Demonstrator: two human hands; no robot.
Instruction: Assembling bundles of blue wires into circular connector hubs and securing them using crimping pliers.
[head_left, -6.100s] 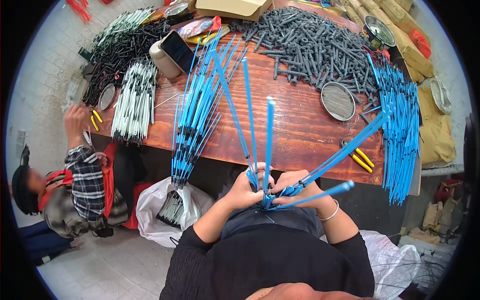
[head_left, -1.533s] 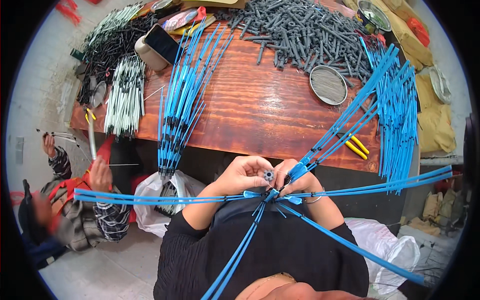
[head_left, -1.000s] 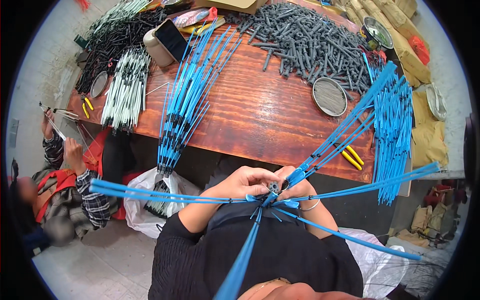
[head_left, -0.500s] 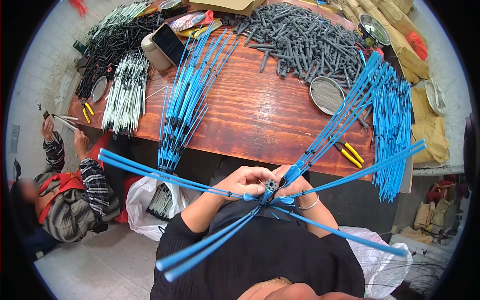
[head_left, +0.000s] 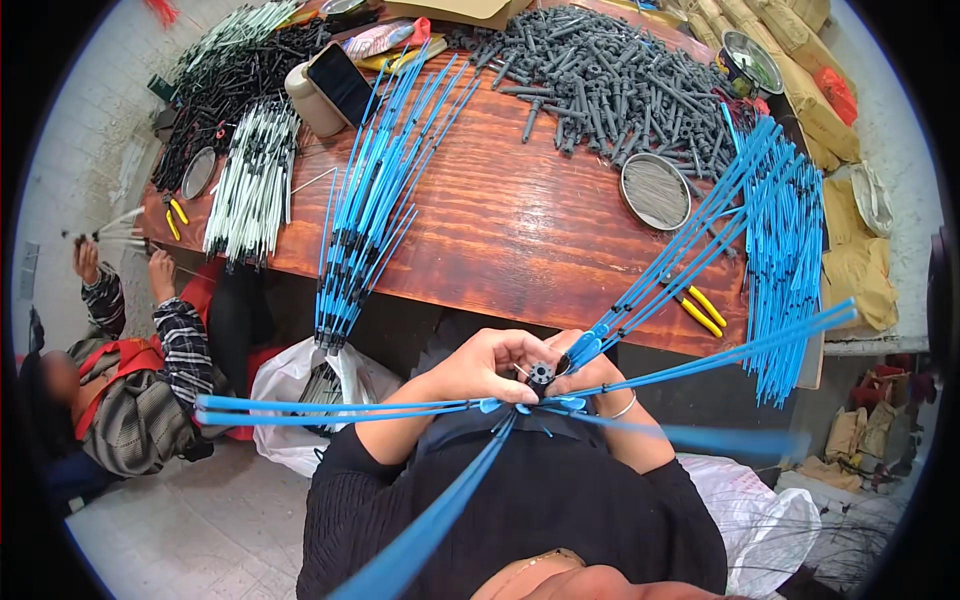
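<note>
Close to my body, a dark round notched hub [head_left: 541, 374] is held between my hands, with several blue umbrella ribs [head_left: 690, 235] fanning out from it. My left hand [head_left: 492, 362] closes on the hub's left side, thumb and fingers pinched near its face. A thin pale wire seems to run by those fingertips. On the other side, my right hand [head_left: 583, 368] is closed around the hub and the rib ends, its fingers partly hidden by them. Some ribs point left, some right, and others reach toward the lower edge, smeared by motion.
The wooden table [head_left: 480, 220] bears grey plastic runners [head_left: 610, 80], blue rib bundles [head_left: 365, 200], white ribs [head_left: 250, 190], a dish of thin wires [head_left: 655, 191], yellow-handled pliers [head_left: 703, 310] and a phone [head_left: 340, 83]. At left, a co-worker [head_left: 140, 390] holds white ribs.
The left-pointing ribs have swung lower, and the lower-left ones have turned down toward the lower edge. The lower-right rib has risen, blurred. Both hands keep hold of the hub, tilted slightly differently.
</note>
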